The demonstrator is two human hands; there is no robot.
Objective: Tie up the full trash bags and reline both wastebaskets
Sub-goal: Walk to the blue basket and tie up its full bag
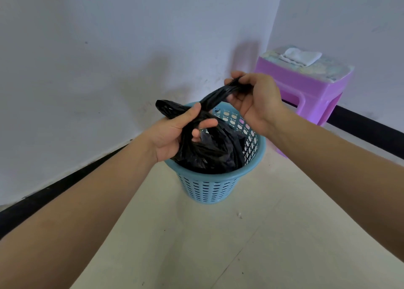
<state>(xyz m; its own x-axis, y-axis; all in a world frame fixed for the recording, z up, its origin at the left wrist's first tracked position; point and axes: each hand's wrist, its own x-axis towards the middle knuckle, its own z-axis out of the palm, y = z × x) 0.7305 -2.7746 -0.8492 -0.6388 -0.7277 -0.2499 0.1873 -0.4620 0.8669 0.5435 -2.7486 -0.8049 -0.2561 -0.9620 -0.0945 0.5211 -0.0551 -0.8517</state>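
Wastebasket point(209, 188), one, blue perforated plastic, stands on the pale floor point(262, 245) in a wall corner, holding one black trash bag point(209, 155); one purple stool point(306, 92) with one folded white cloth point(302, 55) stands just beside it. Left hand point(175, 133) grips the bag's gathered neck above the rim, fingers curled round it. Right hand point(253, 100), raised higher, pinches a twisted strand pulled taut.

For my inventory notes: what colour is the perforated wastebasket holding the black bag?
Light blue; the wastebasket shows best in the head view.
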